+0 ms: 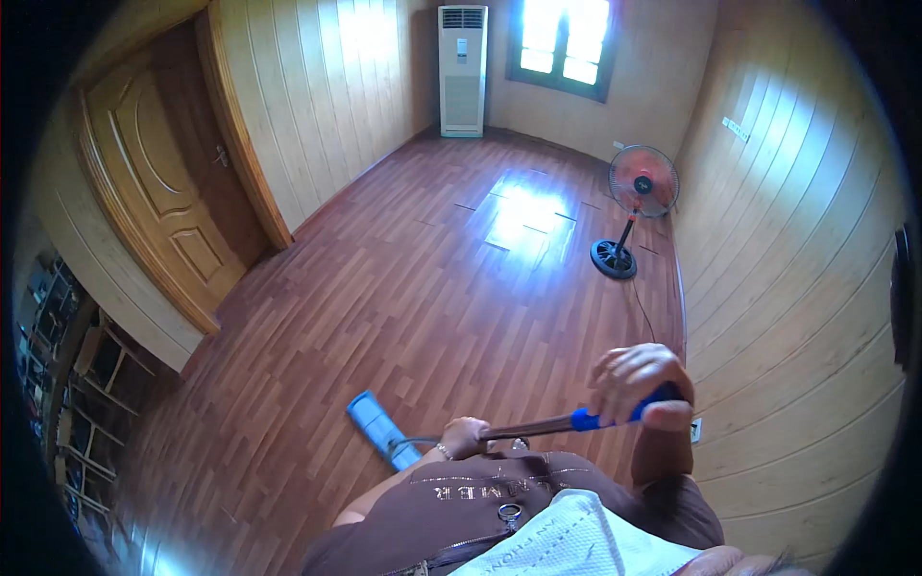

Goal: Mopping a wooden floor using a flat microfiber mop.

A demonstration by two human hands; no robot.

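A flat mop slants across in front of me, its light blue head (370, 420) resting on the wood floor at my left. My left hand (466, 437), with a bracelet at the wrist, is closed round the lower part of the mop's pole (533, 429). Higher up, at the blue grip (586, 420), my right hand (636, 382) is wrapped round the handle's end; its fingers are slightly blurred. A brown top covers my body, and a white textured cloth (576, 538) lies across my chest.
A standing fan (643, 182) with a round black base stands near the right wall, its cord trailing along the floor (384, 288). A tall white air conditioner (463, 72) is in the far corner, beside a bright window (565, 38). At left are a wooden door (173, 163) and chairs (91, 432).
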